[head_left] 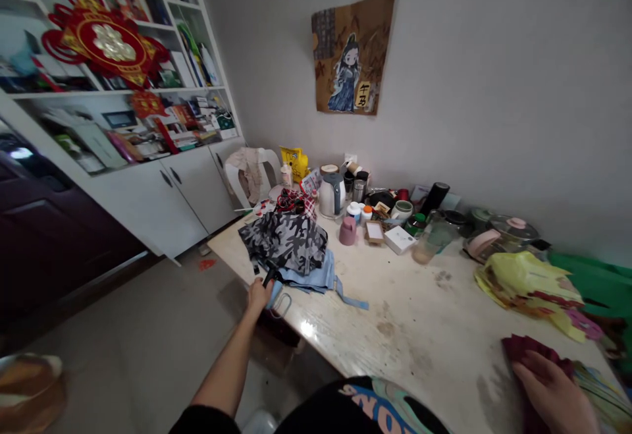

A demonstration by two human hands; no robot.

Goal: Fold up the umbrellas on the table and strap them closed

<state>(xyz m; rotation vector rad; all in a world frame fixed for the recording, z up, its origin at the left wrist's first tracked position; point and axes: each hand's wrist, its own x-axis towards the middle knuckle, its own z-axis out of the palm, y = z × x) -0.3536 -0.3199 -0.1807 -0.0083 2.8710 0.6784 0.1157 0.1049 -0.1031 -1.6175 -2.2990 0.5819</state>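
Note:
At the table's near left edge, my left hand (257, 294) is closed around a black umbrella handle. A grey-and-black camouflage umbrella (291, 240), its canopy loosely gathered, lies just beyond that hand. Under it spreads a light blue folded umbrella (316, 278), with a strap trailing to the right and a wrist loop hanging over the edge. Far to the right, my right hand (555, 384) is bent over a dark red pleated cloth (521, 348) and seems to grip it. Part of that cloth is hidden under the hand, which is slightly blurred.
Behind the umbrellas stand a white kettle (331, 195), a pink cup (347, 230), a small white box (399, 240) and a clear plastic jug (430, 240). A yellow plastic bag (528, 279) lies at the right. A white chair (251, 174) stands past the table's far left corner.

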